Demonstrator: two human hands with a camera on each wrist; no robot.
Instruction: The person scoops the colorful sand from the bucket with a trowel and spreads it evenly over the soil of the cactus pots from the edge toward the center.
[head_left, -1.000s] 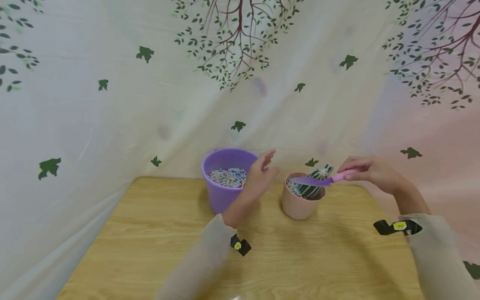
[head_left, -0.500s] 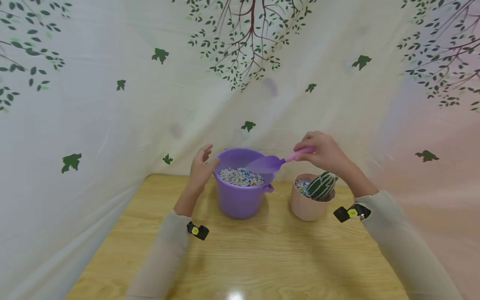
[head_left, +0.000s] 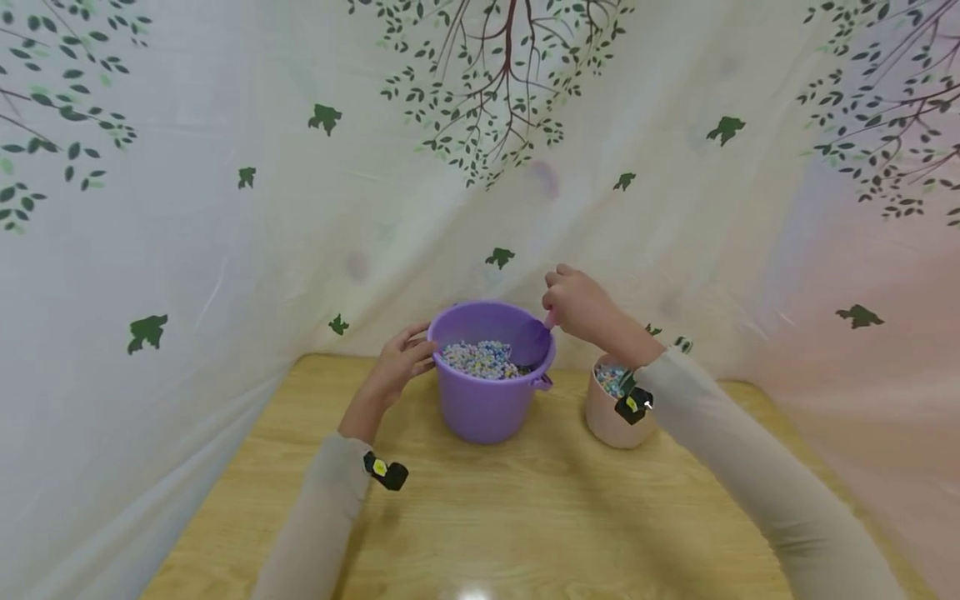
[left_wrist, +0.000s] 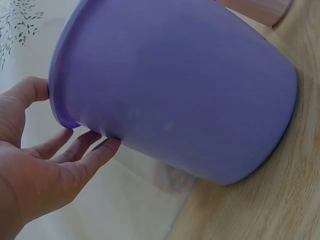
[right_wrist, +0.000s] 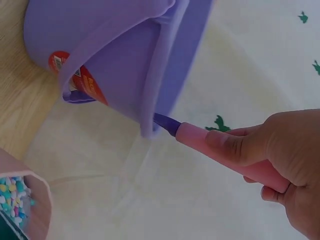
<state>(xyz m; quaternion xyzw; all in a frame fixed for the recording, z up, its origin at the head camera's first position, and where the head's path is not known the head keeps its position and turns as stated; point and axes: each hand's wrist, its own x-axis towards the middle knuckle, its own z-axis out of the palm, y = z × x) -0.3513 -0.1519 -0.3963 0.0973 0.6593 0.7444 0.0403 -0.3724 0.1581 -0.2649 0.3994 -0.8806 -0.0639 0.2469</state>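
A purple bucket [head_left: 487,408], part-filled with small multicoloured beads [head_left: 476,358], stands on the table. At its left side my left hand [head_left: 393,367] holds the rim, thumb at the lip and fingertips against the outer wall in the left wrist view. My right hand [head_left: 581,308] grips the pink handle [right_wrist: 220,150] of a small trowel above the bucket's right rim. The trowel's purple blade [head_left: 534,340] dips inside, its tip hidden. To the right, a pale pink pot [head_left: 611,421] holds beads and a striped green cactus [head_left: 628,382], partly hidden by my right wrist.
The wooden table [head_left: 480,508] extends in front of both containers. A pale curtain [head_left: 420,208] printed with leaves and branches hangs close behind them. The bucket's hanging handle [right_wrist: 90,60] is down along its side.
My right hand has carried the trowel left from above the pot and lowered its blade into the bucket. My left hand has moved left around the bucket and now touches its rim.
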